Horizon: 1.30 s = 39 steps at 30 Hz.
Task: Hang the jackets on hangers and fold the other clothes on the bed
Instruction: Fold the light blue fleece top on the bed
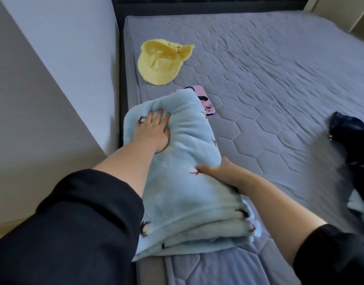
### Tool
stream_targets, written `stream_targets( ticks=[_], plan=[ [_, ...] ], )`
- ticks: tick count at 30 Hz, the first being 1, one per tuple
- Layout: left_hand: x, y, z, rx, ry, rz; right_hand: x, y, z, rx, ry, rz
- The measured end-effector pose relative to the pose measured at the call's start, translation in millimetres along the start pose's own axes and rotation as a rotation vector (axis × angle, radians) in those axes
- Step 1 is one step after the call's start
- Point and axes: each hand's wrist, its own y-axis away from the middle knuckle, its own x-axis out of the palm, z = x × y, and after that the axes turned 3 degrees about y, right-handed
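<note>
Pale blue fleece garment [187,198] is lying folded on the bed [279,99], lower centre of the frame. The left hand [154,132] is pressing flat on it, fingers spread. The right hand [220,171] seems to be gripping its right edge, fingers hidden.

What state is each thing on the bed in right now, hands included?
blue fleece: folded in layers, at the near left corner of the mattress.
left hand: fingers spread, pressing down on the fleece.
right hand: holds the fleece's right edge, thumb on top, fingers hidden.
yellow cap: lying crumpled, untouched.
pink phone: flat, partly under the fleece.
dark garment: crumpled, unfolded, blurred at the right edge.
</note>
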Motion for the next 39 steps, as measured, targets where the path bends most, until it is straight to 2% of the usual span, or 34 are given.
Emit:
stream_targets(
  ticks=[2,5,11,18,23,25,27,29,31,35,39],
  plan=[
    [-1,-2,0,-0.001,-0.004,0.008,-4,3,-3,-0.052,-0.024,0.115],
    [-3,-3,-2,-0.01,-0.007,0.016,-5,9,-4,-0.064,-0.107,0.157],
    [-22,11,-25,-0.081,0.092,0.071,-9,33,-3,0.052,-0.241,0.032],
    [-37,58,-57,-0.107,0.225,0.036,-44,92,4,0.124,-0.185,0.012],
    [-64,93,-81,-0.193,0.498,0.024,-78,142,19,0.188,-0.264,0.13],
    [-83,108,-90,-0.262,0.682,0.044,-90,158,31,0.159,-0.228,0.14],
    [-102,127,-97,-0.376,0.963,0.054,-99,174,48,0.112,-0.195,0.158],
    [-119,147,-101,-0.463,1.252,0.075,-104,189,69,0.061,-0.112,0.145],
    [-135,168,-101,-0.47,1.407,0.068,-105,204,94,-0.029,0.081,0.06],
    [-167,211,-82,-0.488,1.495,-0.045,-87,240,158,-0.262,0.535,-0.039],
    [-183,267,-40,-0.521,1.573,-0.165,-45,271,212,-0.437,0.78,-0.032]
  ],
)
